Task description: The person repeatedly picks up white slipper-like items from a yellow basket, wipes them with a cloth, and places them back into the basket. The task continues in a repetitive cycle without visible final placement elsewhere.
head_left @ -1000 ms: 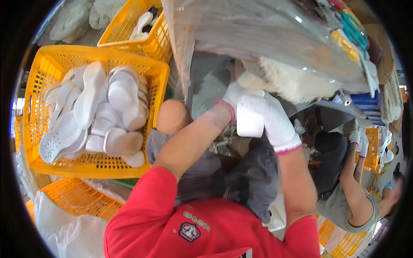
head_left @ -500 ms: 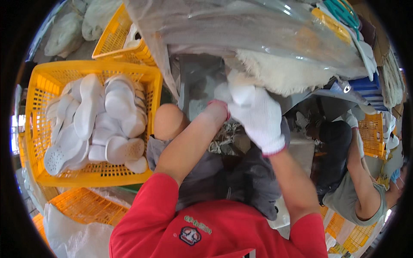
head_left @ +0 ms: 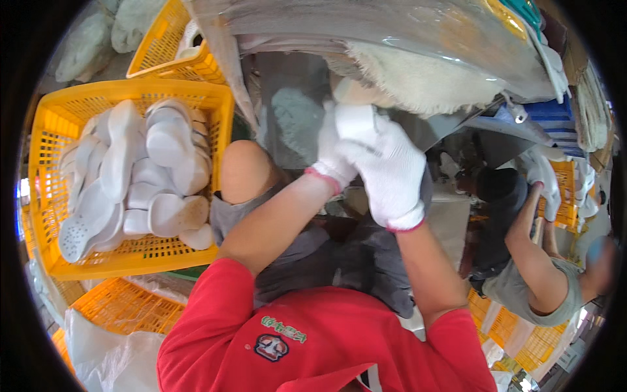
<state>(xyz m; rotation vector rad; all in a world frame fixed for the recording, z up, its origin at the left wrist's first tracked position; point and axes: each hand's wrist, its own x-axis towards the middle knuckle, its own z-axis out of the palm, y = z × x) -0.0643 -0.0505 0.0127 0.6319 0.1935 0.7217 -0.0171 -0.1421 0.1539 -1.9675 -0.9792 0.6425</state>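
Both my hands wear white knit gloves with pink cuffs. They meet in front of the fluffy off-white buffing wheel (head_left: 424,81) at the machine's opening. A smooth white shoe sole (head_left: 356,121) shows its end between them, mostly covered by the gloves. My right hand (head_left: 392,166) is wrapped round it from the right. My left hand (head_left: 334,153) closes on it from the left, its fingers partly hidden. To the left, a yellow basket (head_left: 134,268) holds a heap of similar white soles (head_left: 173,147), some with small holes in one end.
Grey plastic sheeting (head_left: 294,26) drapes over the machine. Another yellow basket (head_left: 163,49) stands behind the full one, and an orange crate (head_left: 127,307) sits lower left. At the right, a co-worker (head_left: 539,281) in a grey-green shirt and white gloves sits near yellow crates (head_left: 565,189).
My hands have come closer together, and the left glove now shows clearly beside the right. The view has shifted slightly, and the co-worker's arms have moved.
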